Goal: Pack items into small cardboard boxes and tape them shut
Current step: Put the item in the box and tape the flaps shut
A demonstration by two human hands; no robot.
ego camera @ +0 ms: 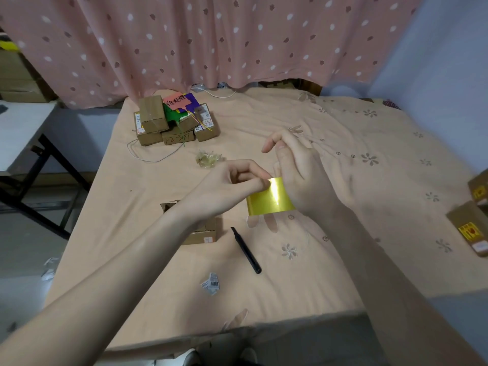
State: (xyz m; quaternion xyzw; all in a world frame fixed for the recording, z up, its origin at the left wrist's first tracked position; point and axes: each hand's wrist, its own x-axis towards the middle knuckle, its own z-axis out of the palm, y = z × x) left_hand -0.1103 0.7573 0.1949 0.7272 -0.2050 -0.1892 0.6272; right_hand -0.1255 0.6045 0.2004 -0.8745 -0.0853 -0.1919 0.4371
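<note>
I am holding the shiny yellow roll of tape (270, 198) up over the peach flowered cloth (330, 273). My right hand (303, 180) is gripping the roll, and my left hand (237, 180) is pinching its loose end. The small open brown cardboard box (203, 232) is sitting under my left wrist. I think I am on the taping step. Next I need to pull out a strip and bring it down to the box.

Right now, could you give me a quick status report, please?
Left hand pinching yellow tape end; right hand holding the tape. Open box under left wrist, untaped. Pen beside box, not blocking.
</note>
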